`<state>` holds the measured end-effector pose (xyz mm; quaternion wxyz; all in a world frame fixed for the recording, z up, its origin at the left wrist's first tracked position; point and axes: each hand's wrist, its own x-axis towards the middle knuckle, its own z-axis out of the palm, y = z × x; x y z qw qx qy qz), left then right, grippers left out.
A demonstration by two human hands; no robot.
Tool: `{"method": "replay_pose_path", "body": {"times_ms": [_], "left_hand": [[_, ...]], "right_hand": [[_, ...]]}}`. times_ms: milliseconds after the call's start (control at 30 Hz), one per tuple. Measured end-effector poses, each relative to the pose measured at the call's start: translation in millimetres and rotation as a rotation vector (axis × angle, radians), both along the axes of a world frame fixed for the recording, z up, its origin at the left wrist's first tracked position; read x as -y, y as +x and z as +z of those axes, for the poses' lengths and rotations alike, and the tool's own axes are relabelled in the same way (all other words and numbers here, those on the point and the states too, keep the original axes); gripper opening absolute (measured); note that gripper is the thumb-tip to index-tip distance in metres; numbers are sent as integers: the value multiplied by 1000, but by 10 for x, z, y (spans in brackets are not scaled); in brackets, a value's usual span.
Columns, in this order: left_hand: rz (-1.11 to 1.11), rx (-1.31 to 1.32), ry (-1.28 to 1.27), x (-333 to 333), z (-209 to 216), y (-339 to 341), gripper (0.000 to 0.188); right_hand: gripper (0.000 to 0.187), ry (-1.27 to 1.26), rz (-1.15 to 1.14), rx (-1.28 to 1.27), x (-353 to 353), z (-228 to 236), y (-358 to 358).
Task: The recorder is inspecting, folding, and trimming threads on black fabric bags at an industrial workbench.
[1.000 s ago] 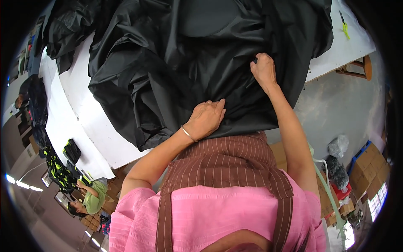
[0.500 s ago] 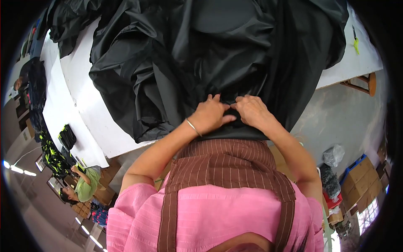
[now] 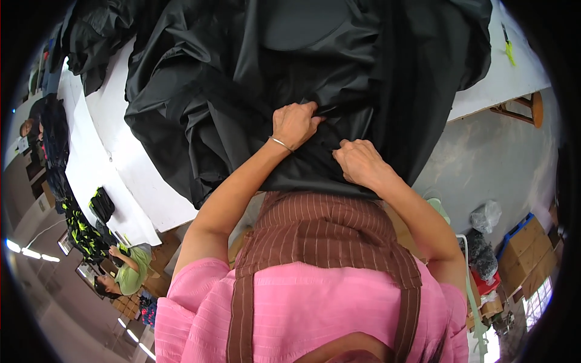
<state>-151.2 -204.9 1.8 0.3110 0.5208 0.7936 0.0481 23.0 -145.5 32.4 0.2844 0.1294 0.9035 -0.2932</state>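
A large piece of shiny black fabric [image 3: 254, 72] lies bunched over the white table and hangs down against my brown striped apron [image 3: 327, 233]. My left hand [image 3: 295, 124], with a bracelet at the wrist, is closed on a fold of the fabric. Nearer to me and to the right, my right hand [image 3: 361, 162] also has its fingers curled onto the fabric, pinching it. Both sets of fingertips are partly hidden in the dark cloth. The fabric between the two hands is drawn into creases.
The white table [image 3: 145, 187] stretches off to the left, with small black and neon-green bundles [image 3: 101, 204] on it. A yellow-green handled tool [image 3: 509, 53] lies at the right. A wooden stool [image 3: 535, 110] and cardboard boxes [image 3: 525, 260] stand right. A co-worker in green [image 3: 132, 271] is at left.
My left hand has moved away from me and closed on the fabric, apart from the right hand. The right hand has stayed nearly in place. The cloth has shifted slightly left.
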Motion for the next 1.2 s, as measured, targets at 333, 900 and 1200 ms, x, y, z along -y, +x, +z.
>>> {"method": "replay_pose_path", "body": {"times_ms": [333,900,1200], "left_hand": [[-620,56,-224,-104,469,43,25],[-836,54,614,-1495,-473,549,56],[-618,154,446,-1448,-489,140,61]], "right_hand": [[24,633,-423,10,-1419,360,470],[16,711,-366,54,-1316,-58,1265],[23,555,-468,151,-1621,77,1532]]}}
